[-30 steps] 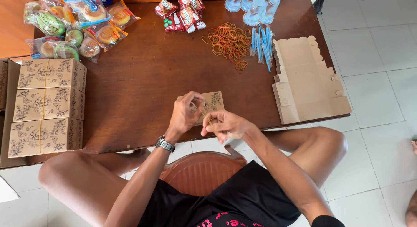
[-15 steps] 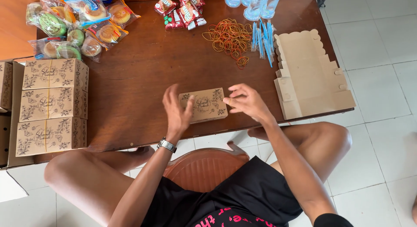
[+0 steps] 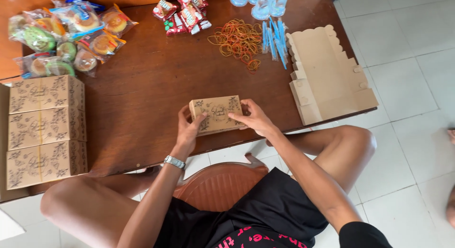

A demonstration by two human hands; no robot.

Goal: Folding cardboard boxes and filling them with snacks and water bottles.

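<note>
A small brown cardboard box [image 3: 217,114] with dark printed patterns rests closed at the near edge of the brown wooden table [image 3: 142,91]. My left hand [image 3: 188,128] grips its left end, a silver watch on that wrist. My right hand [image 3: 254,118] presses on its right end and lid. Both hands touch the box at once.
Three finished patterned boxes [image 3: 45,129] are stacked at the left. Packaged buns and snacks [image 3: 71,32] lie at the back left, red wrapped sweets [image 3: 182,12] and rubber bands [image 3: 237,41] at the back, blue straws [image 3: 274,37] and flat box blanks [image 3: 327,75] at the right. Water cups [image 3: 260,1] stand at the back edge.
The box went from a partly folded piece held near the edge to a closed box lying flat. Both hands shifted outward onto its ends.
</note>
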